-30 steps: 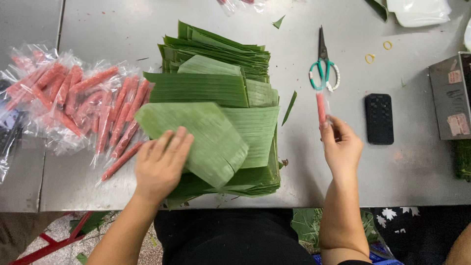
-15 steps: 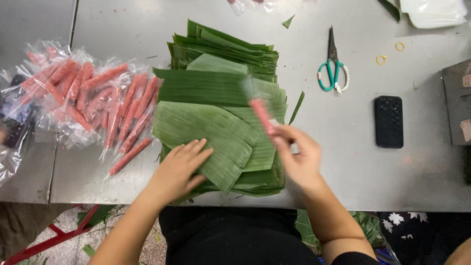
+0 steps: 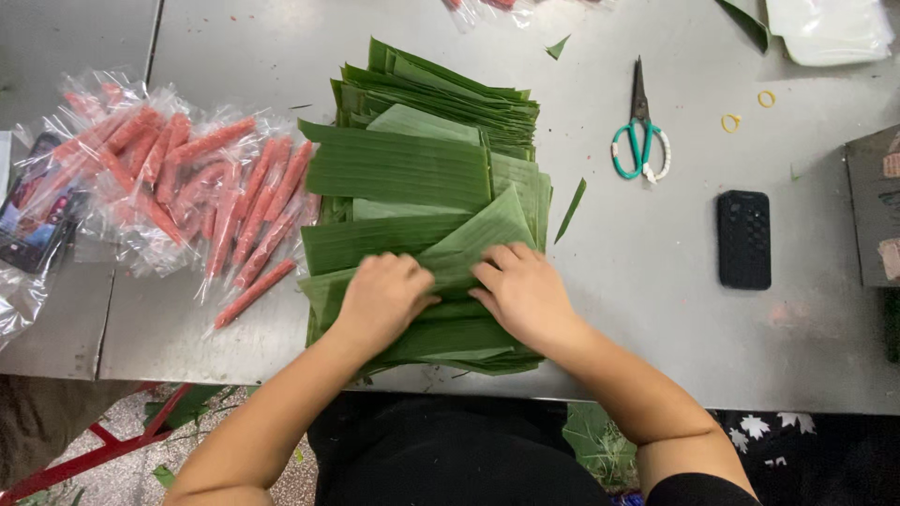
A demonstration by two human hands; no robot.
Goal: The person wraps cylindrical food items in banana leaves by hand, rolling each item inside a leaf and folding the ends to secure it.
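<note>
Here, both hands are down on a big pile of green leaves (image 3: 422,178) that sits near the front edge of the gray metal tabletop (image 3: 656,309). The left hand (image 3: 382,298) and the right hand (image 3: 523,292) lie close side by side, with just a small gap between them. Their fingers are bent and pressed onto one folded leaf (image 3: 459,245) on top of the pile. One corner of that leaf sticks up in a point, just past the fingertips. The fingers curl in tight around the fold, so you cannot tell if something small is tucked inside it.

The pile is made of many long, flat leaf strips. Some lie straight across, and some lean toward the back edge of the tabletop.

To the left of the pile are clear plastic bags (image 3: 122,141) full of thin pink sticks (image 3: 225,187). One pink stick (image 3: 254,292) lies out of the bags, near the left side of the pile. A phone (image 3: 33,220) peeks out under the plastic at the left edge.

To the right of the pile lies a thin scrap of leaf (image 3: 570,208). Farther right are scissors with green handles (image 3: 640,131), then a black phone (image 3: 743,239) lying flat. Two small yellow rubber bands (image 3: 731,122) sit near the back right corner, close to some white plastic (image 3: 825,33). A gray box (image 3: 877,206) touches the right edge.
</note>
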